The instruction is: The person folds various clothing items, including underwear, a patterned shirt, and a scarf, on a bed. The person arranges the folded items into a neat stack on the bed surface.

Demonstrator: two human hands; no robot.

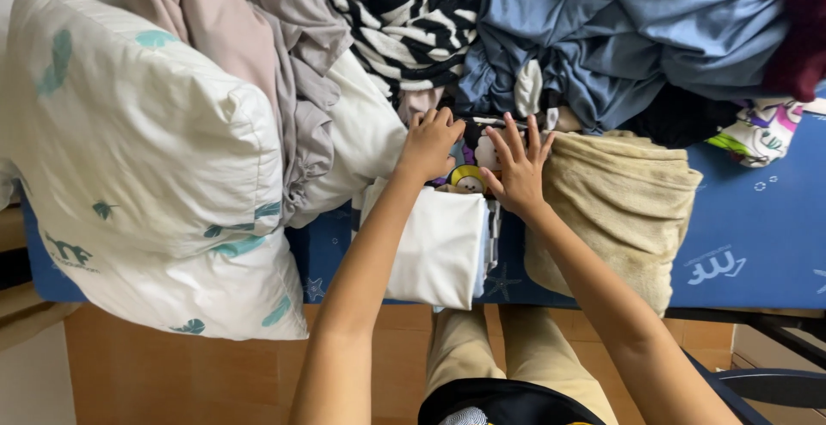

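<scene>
My left hand (428,143) is curled with its fingers closed on a small colourful printed garment (465,175) at the far edge of a folded white cloth (439,244). My right hand (516,167) lies flat with fingers spread on the same colourful garment, beside a folded beige towel (619,206). Both folded pieces rest on a blue patterned mattress (748,236). A pile of unfolded clothes lies just beyond my hands.
A large white pillow (146,175) with teal prints leans at the left. The heap behind holds a pinkish-grey garment (258,38), a black-and-white striped one (404,12), a blue one (628,29) and a dark red one (804,29). Wooden floor (172,373) lies below.
</scene>
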